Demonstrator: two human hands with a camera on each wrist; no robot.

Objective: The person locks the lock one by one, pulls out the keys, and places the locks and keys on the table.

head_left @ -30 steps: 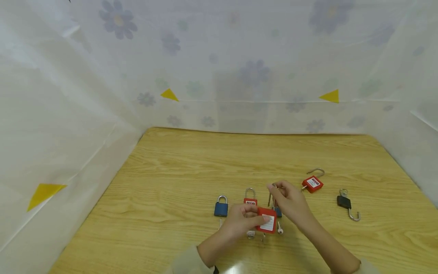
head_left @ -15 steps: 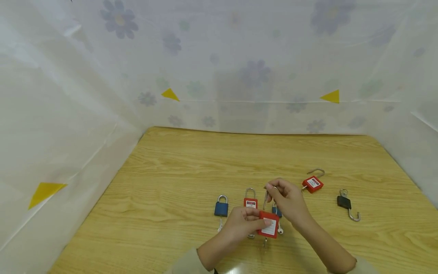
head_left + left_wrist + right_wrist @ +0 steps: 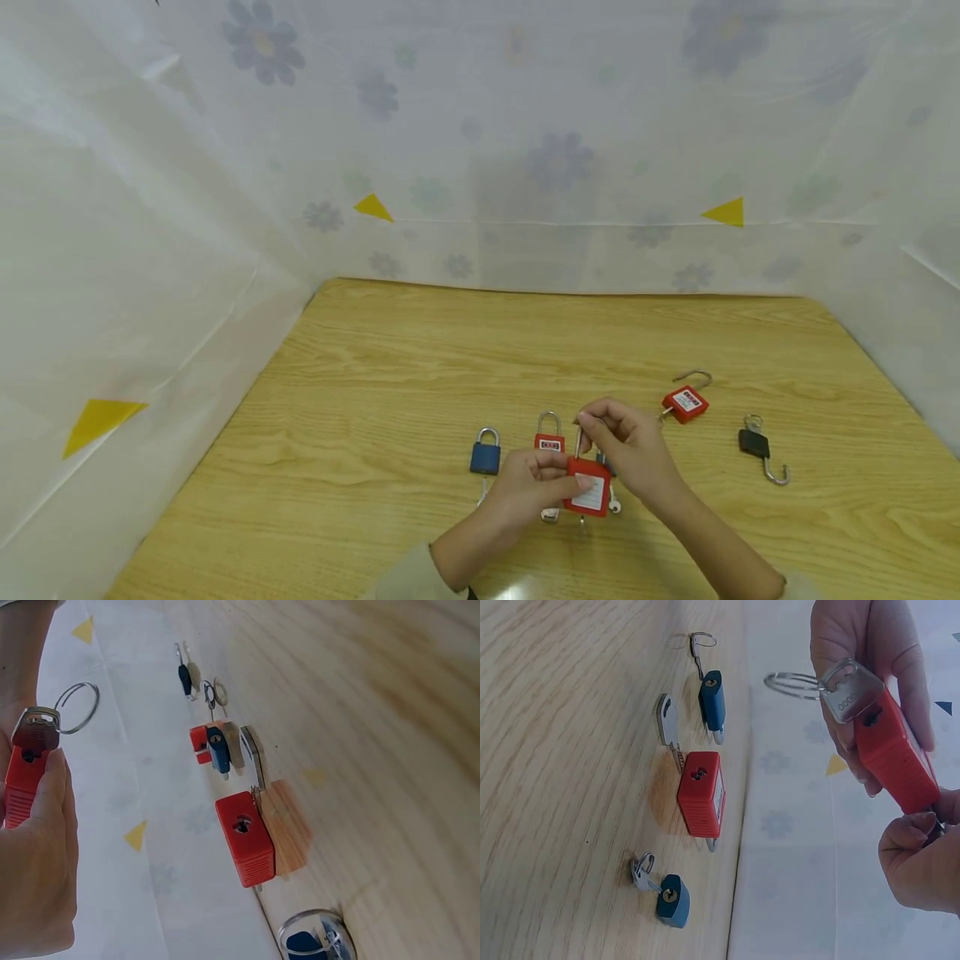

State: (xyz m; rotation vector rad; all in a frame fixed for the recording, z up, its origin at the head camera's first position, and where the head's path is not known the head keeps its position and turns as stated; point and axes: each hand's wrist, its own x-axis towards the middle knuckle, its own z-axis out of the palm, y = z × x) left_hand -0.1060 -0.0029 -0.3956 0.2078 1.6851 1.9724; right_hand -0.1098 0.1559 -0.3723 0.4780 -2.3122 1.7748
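Observation:
My left hand (image 3: 525,487) grips the body of a red padlock (image 3: 591,498) above the table, thumb across its white label. My right hand (image 3: 628,446) pinches the top of its metal shackle (image 3: 578,442). The shackle's left leg comes down to the body's top; whether it is seated I cannot tell. A key (image 3: 847,694) with a ring sits in the lock's bottom. Behind the hands on the table are another red padlock (image 3: 550,446) and a blue padlock (image 3: 606,462), partly hidden by the right hand and the held lock.
To the left lies a blue padlock (image 3: 485,458) with a closed shackle, its key (image 3: 483,490) below. A loose-looking key (image 3: 615,502) lies right of the held lock. Farther right are an opened red padlock (image 3: 686,403) and an opened black padlock (image 3: 753,442). White sheeting (image 3: 555,250) walls the table.
The red padlock shifted right and down, then slightly back up. The raised shackle has come down toward the body, and my right hand has lowered with it.

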